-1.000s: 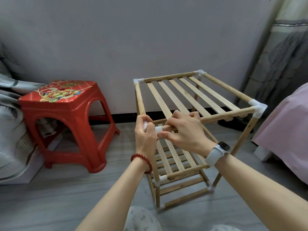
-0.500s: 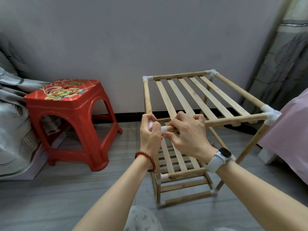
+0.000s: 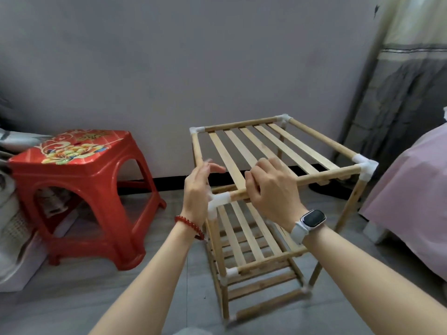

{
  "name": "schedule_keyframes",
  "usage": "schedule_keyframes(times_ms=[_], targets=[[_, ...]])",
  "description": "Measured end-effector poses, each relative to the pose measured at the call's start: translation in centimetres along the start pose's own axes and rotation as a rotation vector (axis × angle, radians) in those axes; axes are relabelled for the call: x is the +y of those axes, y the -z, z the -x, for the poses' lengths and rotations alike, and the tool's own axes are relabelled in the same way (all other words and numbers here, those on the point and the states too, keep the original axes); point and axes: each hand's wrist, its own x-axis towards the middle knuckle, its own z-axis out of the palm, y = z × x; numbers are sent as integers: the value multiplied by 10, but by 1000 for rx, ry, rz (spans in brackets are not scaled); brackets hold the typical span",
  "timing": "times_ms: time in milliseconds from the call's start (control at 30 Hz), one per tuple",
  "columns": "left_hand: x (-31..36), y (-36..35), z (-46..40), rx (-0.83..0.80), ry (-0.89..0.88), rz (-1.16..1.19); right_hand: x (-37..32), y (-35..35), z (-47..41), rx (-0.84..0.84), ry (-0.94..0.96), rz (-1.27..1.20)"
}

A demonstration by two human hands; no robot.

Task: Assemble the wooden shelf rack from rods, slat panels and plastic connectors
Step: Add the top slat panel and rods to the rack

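Note:
The wooden shelf rack (image 3: 278,151) stands on the floor with three slat tiers joined by white plastic connectors. My right hand (image 3: 271,189) grips the top front rod (image 3: 324,176) just right of the near-left corner connector (image 3: 219,201). My left hand (image 3: 197,189) hovers beside that connector with fingers straight and spread, palm facing right, holding nothing. The other top connectors sit at the back left (image 3: 196,130), back right (image 3: 285,118) and front right (image 3: 366,166). The middle slat panel (image 3: 249,235) shows below my hands.
A red plastic stool (image 3: 79,187) stands left of the rack, with grey bedding (image 3: 14,213) beyond it. A pink cloth-covered bed (image 3: 411,197) lies at the right, a curtain (image 3: 399,93) behind it. The wall runs close behind the rack.
My left hand has let go of the near-left corner connector and opened, drawing slightly left. My right hand stays gripping the front rod.

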Motion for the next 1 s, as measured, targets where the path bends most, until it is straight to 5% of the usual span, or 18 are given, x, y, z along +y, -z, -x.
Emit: schedule_keyframes(times_ms=[300, 767, 1000], targets=[[-2, -2, -8, 61, 82, 172, 7, -10, -6, -62, -34, 63], [-4, -13, -8, 45, 47, 17, 5, -21, 0, 46, -80, 81], [-5, -25, -8, 45, 75, -42, 14, -21, -1, -42, -104, 51]])
